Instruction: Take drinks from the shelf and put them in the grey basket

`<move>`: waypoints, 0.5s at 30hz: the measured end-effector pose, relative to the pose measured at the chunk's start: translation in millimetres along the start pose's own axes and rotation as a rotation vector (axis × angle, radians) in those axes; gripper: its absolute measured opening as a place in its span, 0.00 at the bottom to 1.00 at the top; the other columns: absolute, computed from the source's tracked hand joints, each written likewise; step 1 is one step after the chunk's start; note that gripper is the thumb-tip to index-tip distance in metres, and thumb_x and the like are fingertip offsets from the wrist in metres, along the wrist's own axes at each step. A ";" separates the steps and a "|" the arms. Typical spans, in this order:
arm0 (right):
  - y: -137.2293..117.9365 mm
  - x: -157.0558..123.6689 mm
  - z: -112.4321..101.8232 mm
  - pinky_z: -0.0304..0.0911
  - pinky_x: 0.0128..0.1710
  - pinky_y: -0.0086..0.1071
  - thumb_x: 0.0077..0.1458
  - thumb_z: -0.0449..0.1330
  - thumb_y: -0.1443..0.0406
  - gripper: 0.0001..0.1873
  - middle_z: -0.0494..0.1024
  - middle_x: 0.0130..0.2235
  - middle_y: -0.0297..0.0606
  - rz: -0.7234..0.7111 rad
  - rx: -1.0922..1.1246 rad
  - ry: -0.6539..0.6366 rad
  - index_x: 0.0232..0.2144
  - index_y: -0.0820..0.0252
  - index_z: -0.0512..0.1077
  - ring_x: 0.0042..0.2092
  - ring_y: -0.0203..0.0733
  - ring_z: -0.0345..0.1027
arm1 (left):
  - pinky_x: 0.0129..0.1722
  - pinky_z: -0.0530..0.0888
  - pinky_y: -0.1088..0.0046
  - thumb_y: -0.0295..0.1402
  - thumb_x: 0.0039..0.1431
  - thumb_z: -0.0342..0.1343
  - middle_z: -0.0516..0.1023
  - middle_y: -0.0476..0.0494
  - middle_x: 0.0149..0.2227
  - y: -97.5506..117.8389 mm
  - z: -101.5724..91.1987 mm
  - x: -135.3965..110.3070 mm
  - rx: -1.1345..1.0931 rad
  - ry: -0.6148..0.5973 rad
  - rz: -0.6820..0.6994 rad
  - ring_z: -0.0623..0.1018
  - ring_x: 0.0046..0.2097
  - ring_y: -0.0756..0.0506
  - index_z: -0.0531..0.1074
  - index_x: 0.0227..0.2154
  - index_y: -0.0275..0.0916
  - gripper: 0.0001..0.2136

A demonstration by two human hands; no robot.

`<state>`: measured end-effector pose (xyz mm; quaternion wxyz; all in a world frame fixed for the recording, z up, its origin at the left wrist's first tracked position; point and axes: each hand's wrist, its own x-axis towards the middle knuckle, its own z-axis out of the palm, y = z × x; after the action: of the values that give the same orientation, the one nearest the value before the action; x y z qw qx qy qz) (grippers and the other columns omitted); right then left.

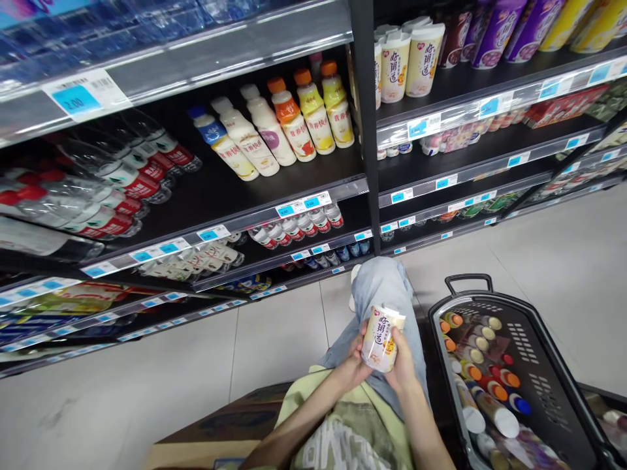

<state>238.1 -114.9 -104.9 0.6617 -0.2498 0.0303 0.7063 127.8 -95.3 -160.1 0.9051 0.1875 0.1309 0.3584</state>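
Both hands hold a white and cream porridge can (379, 341) upright over my lap, its printed label turned up towards me. My left hand (356, 363) wraps the can's left side and base. On the other side, my right hand (402, 360) grips it with the thumb along its edge. Similar cream porridge cans (424, 60) stand on the upper right shelf, beside purple cans (497, 32) and yellow ones. To my right sits a black shopping basket (526, 310) holding several bottles with orange, white, red and blue caps.
Upright milk-drink bottles (298, 124) line the middle shelf (245, 202). Water bottles with red labels (122, 196) lie or lean at its left. A black post (365, 98) divides the shelving. Grey tiled floor (274, 339) runs below, and a cardboard box (196, 454) is beside me.
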 end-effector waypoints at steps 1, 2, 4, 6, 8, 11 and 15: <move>0.0 0.1 -0.4 0.81 0.43 0.46 0.51 0.75 0.47 0.27 0.84 0.41 0.43 0.003 -0.001 0.004 0.46 0.59 0.81 0.39 0.50 0.80 | 0.68 0.68 0.62 0.51 0.53 0.75 0.80 0.50 0.53 -0.6 -0.9 0.2 -0.002 -0.013 0.005 0.79 0.61 0.40 0.69 0.47 0.50 0.26; 0.0 0.3 -0.7 0.81 0.43 0.46 0.51 0.75 0.47 0.27 0.84 0.41 0.43 0.006 -0.002 0.006 0.46 0.59 0.81 0.39 0.50 0.80 | 0.68 0.68 0.62 0.51 0.53 0.75 0.80 0.51 0.53 -1.2 -1.8 0.4 -0.004 -0.025 0.009 0.79 0.61 0.41 0.68 0.47 0.50 0.26; -0.3 0.8 -0.6 0.81 0.43 0.46 0.51 0.75 0.47 0.27 0.84 0.41 0.43 0.007 -0.001 0.007 0.45 0.59 0.81 0.39 0.50 0.80 | 0.67 0.68 0.63 0.51 0.54 0.74 0.79 0.51 0.53 -2.0 -3.2 0.5 -0.009 -0.038 0.013 0.79 0.62 0.41 0.67 0.46 0.50 0.25; -1.0 1.0 0.6 0.81 0.43 0.46 0.50 0.75 0.48 0.27 0.84 0.41 0.43 0.004 0.010 0.013 0.45 0.59 0.80 0.39 0.51 0.80 | 0.67 0.67 0.62 0.51 0.54 0.74 0.79 0.51 0.53 -1.9 -3.2 0.4 -0.006 -0.036 0.007 0.78 0.62 0.41 0.66 0.45 0.50 0.26; -1.8 0.8 2.3 0.81 0.43 0.46 0.50 0.75 0.49 0.27 0.84 0.41 0.43 -0.002 0.022 0.017 0.46 0.58 0.80 0.39 0.51 0.80 | 0.67 0.67 0.61 0.52 0.53 0.74 0.79 0.51 0.53 -0.9 -1.3 0.3 0.016 -0.025 -0.004 0.77 0.63 0.40 0.65 0.45 0.50 0.27; -2.4 -0.1 3.9 0.81 0.43 0.47 0.52 0.75 0.49 0.26 0.84 0.41 0.43 -0.005 0.010 0.004 0.46 0.59 0.80 0.39 0.50 0.80 | 0.68 0.66 0.61 0.53 0.53 0.74 0.79 0.51 0.52 1.1 3.0 0.7 0.039 -0.017 -0.005 0.77 0.63 0.40 0.65 0.46 0.51 0.28; -1.8 -0.3 2.8 0.81 0.43 0.48 0.54 0.73 0.47 0.26 0.84 0.42 0.44 -0.016 -0.022 -0.017 0.45 0.60 0.81 0.38 0.50 0.80 | 0.68 0.66 0.60 0.53 0.54 0.74 0.79 0.50 0.53 1.6 4.9 1.4 0.047 -0.019 0.003 0.77 0.63 0.40 0.65 0.49 0.51 0.29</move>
<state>238.9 -113.8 -101.9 0.6648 -0.2514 0.0150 0.7033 129.6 -94.4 -155.2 0.9012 0.2124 0.1303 0.3545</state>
